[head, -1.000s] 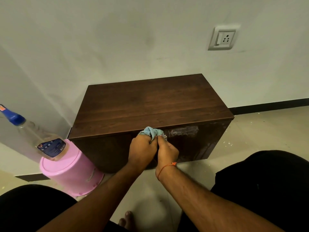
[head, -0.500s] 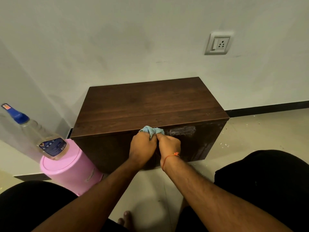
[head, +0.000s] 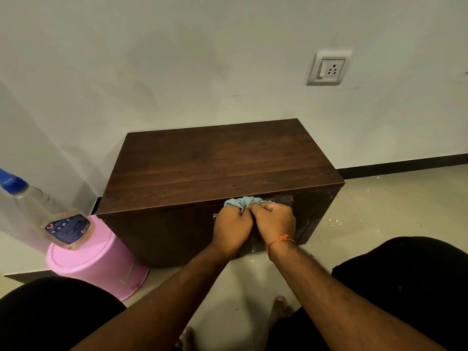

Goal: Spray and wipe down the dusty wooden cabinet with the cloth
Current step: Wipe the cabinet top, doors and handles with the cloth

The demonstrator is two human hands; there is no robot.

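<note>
Gripping a bunched light-blue cloth [head: 242,201], the left hand [head: 231,228] and right hand [head: 276,224] sit knuckle to knuckle, both fists closed on it; most of the cloth is buried in the fingers, with only a crumpled tuft showing above them. The hands press it against the upper front face of the dark wooden cabinet [head: 217,163], just under the overhanging top edge. That front panel is in shadow and partly blocked by the hands; pale dusty smears show to the right of the right hand and lower down near the orange wrist thread [head: 281,240]. At the left, a spray bottle [head: 54,219] stands on an upturned pink bucket [head: 101,264], its blue top cut off by the frame edge; a shallow amber liquid sits at its base. The cabinet top looks clean and evenly brown.
</note>
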